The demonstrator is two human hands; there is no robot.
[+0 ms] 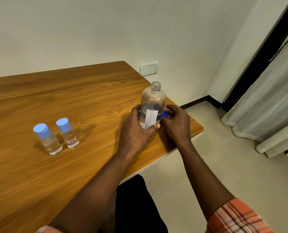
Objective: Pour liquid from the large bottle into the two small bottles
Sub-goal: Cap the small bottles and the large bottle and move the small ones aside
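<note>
Large bottle (154,98) stands upright on the wooden table (89,98), close to its right edge, neck open with no cap on it. Clear liquid inside, roughly up to mid-body. White label (150,118) faces the person. Left hand (136,132) is wrapped round the lower body of the bottle, thumb across the front under the label, fingers curled round the far side. Right hand (178,125) sits just beside the bottle on its right, fingers pinching a dark blue cap (165,113) that nearly touches the bottle wall. Two small bottles well apart to the left, both upright and side by side: near small bottle (47,140) and far small bottle (68,133), the far one with a red-edged sticker. Both have light blue caps on; can't judge fill level. Plaid sleeve (237,217) on the right arm. Wall socket (149,68) behind the table corner, grey curtain (270,98) at right.
</note>
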